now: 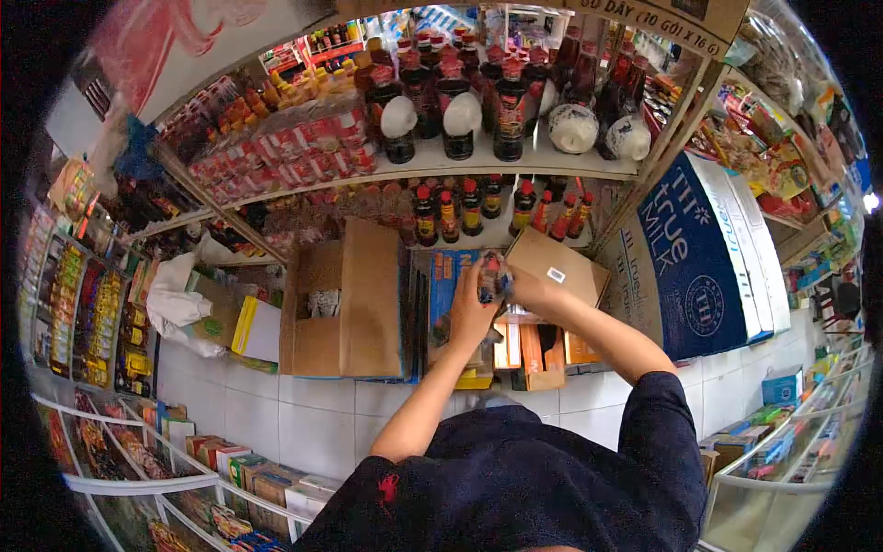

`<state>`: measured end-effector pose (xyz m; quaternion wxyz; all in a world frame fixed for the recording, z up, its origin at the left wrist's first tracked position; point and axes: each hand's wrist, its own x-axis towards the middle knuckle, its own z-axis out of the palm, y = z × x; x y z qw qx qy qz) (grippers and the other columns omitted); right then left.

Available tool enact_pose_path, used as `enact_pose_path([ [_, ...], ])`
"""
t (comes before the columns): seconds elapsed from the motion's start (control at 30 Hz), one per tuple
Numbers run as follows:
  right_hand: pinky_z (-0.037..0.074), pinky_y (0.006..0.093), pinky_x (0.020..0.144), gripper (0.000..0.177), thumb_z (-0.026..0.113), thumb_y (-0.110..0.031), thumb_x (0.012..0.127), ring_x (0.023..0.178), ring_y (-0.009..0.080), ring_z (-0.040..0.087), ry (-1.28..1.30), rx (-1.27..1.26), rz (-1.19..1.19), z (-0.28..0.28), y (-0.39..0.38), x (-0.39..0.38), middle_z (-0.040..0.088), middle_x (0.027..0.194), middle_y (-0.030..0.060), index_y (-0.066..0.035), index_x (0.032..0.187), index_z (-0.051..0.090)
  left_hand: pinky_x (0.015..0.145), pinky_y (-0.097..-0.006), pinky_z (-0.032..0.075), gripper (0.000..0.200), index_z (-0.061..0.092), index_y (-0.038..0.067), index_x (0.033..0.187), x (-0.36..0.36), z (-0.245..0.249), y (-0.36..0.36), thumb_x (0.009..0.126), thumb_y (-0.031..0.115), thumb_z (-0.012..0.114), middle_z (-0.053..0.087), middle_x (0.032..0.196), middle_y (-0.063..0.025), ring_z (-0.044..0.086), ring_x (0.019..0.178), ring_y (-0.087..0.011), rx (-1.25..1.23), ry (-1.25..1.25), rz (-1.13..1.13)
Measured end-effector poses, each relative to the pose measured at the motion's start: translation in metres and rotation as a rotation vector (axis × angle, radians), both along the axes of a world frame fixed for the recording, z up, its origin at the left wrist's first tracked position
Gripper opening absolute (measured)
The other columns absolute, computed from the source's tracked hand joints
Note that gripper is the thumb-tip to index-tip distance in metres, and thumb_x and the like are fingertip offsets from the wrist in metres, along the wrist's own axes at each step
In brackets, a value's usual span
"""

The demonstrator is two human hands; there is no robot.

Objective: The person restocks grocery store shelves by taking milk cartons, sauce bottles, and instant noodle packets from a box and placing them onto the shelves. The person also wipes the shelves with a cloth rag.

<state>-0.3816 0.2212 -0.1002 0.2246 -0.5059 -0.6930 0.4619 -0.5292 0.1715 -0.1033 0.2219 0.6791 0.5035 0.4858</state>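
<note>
We see the bottle (493, 281), or what looks like a small, dark one, up between the two hands, in front of the lower shelf (538, 237) and above the boxes near the floor. The fingers of our left hand (470, 305) curl in around its left side and have hold of it. Our right hand (533, 292) is at its other side, but its fingers are partly hidden, so we cannot tell how far they are bent or whether they grip.

We judge the bottle light enough for one hand, with a little weight if it is full. Its glossy look suggests a smooth, slippery skin; whether it is glass or plastic we cannot tell, so we would treat it as breakable. The best hold, we think, is around the middle of its body, with the thumb opposite the fingers, rather than by the top alone.

Just beside the hands lean the cardboard flap (552, 260) on the right and the blue box (444, 287) on the left, so we would mind our knuckles.
</note>
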Motion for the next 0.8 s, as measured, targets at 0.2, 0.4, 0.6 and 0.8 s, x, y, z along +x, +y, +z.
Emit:
enact_pose_path([
  [0.2,0.043,0.0301,0.081,0.056,0.058,-0.013,0.070,0.092,0.0183,0.054,0.209,-0.449,0.336,-0.034,0.075,0.094,0.059,0.099,0.0101,-0.006,0.123,0.042,0.088,-0.0412,0.037,0.058,0.043,0.007,0.120,0.006,-0.076,0.028,0.066,0.002,0.066,0.044,0.113,-0.0177,0.043,0.107,-0.0321,-0.254,0.269,-0.061],
  [0.4,0.044,0.0370,0.081,0.038,0.059,-0.024,0.072,0.096,0.0274,0.054,-0.394,0.158,-0.084,-0.218,0.232,0.202,0.056,0.105,0.0156,-0.003,0.103,0.057,0.084,-0.0427,0.037,0.055,0.042,0.019,0.122,-0.030,-0.152,-0.001,0.072,0.005,0.059,0.044,0.110,-0.0152,0.044,0.100,-0.0336,-0.384,0.923,0.018],
  [0.6,0.043,0.0403,0.080,0.033,0.053,-0.015,0.074,0.095,0.0358,0.052,-0.688,0.405,-0.496,-0.165,0.238,0.164,0.057,0.101,0.0173,-0.002,0.105,0.054,0.083,-0.0489,0.037,0.054,0.038,0.019,0.125,-0.041,-0.170,0.003,0.075,0.017,0.060,0.043,0.110,-0.0175,0.044,0.101,-0.0352,-0.437,0.863,0.013],
  [0.8,0.043,0.0431,0.080,0.050,0.050,-0.017,0.075,0.097,0.0360,0.050,-0.731,0.582,-0.528,-0.267,0.285,0.173,0.050,0.105,0.0191,-0.005,0.123,0.039,0.082,-0.0497,0.038,0.060,0.033,0.017,0.128,-0.046,-0.181,0.004,0.075,0.022,0.062,0.042,0.111,-0.0197,0.044,0.100,-0.0368,-0.464,0.902,-0.025],
])
